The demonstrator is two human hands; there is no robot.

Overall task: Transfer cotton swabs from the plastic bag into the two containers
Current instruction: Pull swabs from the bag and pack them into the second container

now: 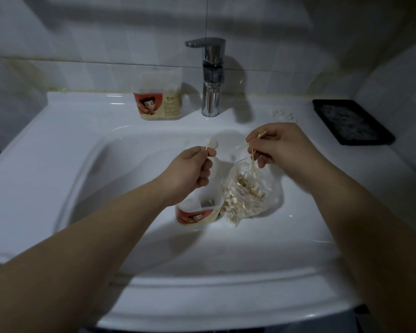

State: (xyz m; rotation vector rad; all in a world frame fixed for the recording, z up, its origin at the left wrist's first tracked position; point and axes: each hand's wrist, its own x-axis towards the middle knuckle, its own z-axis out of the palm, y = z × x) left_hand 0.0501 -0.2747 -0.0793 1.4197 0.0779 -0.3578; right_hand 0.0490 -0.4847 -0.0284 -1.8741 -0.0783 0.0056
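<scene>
A clear plastic bag (245,195) full of cotton swabs lies in the white sink basin (226,248). Just left of it stands an open container (197,212) with a red cartoon label and a few swabs inside. A second, like-labelled container (157,99) stands on the ledge left of the tap. My left hand (190,171) hovers over the open container and pinches one swab (39,143) between thumb and forefinger. My right hand (276,145) is above the bag's mouth and grips a small bunch of swabs (252,157) hanging down toward the bag.
A chrome tap (210,75) rises at the back centre. A dark tray (351,121) lies on the right of the counter, with a few loose white bits (282,114) beside it. The tiled wall runs behind the sink.
</scene>
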